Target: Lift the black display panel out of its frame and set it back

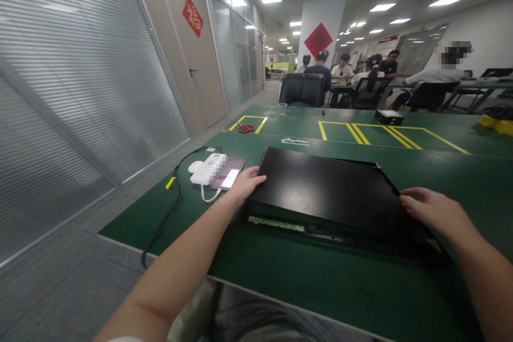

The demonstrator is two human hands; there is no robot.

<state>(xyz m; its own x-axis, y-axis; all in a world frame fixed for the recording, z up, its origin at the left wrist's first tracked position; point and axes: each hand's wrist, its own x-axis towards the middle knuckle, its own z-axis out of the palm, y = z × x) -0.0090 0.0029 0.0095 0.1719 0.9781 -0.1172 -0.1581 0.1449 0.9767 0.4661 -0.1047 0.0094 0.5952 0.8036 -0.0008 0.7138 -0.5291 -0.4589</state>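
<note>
A black, flat screen panel [316, 184] lies a little tilted over a thin black frame [340, 236] on the green table. Its near edge stands apart from the frame, and a narrow green circuit board strip [276, 223] shows in the gap. My left hand [249, 181] grips the panel's left edge, thumb on top and the other fingers partly hidden. At the right edge, my right hand [430, 207] has its thumb and fingers closed on the rim. Whether it also holds the frame there, I cannot tell.
Left of the panel lie a phone [230, 172], a white charger-like device [206, 168] and a black cable [176, 197]. Farther back are red-handled scissors [246, 128], a clear cup [282, 109], white strips [295, 141] and a black box [388, 117]. Several people sit beyond.
</note>
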